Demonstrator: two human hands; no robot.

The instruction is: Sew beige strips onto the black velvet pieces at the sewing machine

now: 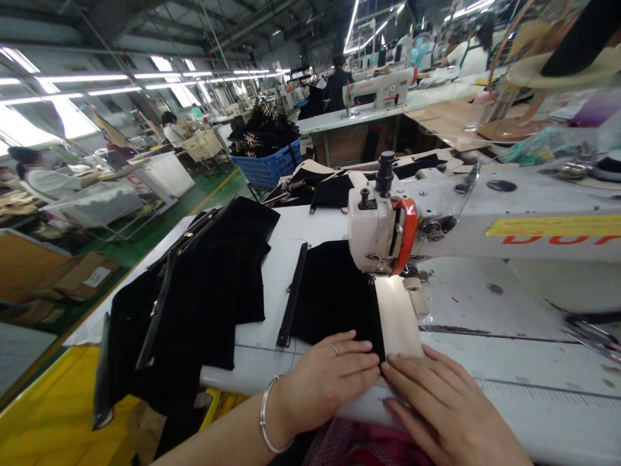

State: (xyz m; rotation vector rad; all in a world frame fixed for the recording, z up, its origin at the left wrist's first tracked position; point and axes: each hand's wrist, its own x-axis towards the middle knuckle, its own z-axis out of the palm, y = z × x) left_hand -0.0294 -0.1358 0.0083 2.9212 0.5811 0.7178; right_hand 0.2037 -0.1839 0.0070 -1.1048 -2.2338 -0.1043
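My left hand (330, 382), with a ring and a bangle, rests on the near edge of a black fabric panel (334, 298). My right hand (441, 408) lies beside it, with its fingertips on the lower end of a cream fabric strip (398, 317). The panel and strip run up under the needle of a white industrial sewing machine head (381, 230), which has an orange cover. A black strap with a small buckle (292, 294) lies left of the panel. Farther left sits a heap of black fabric pieces (194, 285).
The white sewing table (310, 223) has a ruler strip along its near edge. Yellow sheeting (58, 401) lies at front left. Ahead stand a blue basket (264, 165) of black pieces and another sewing machine (378, 90). Several co-workers sit at stations beyond.
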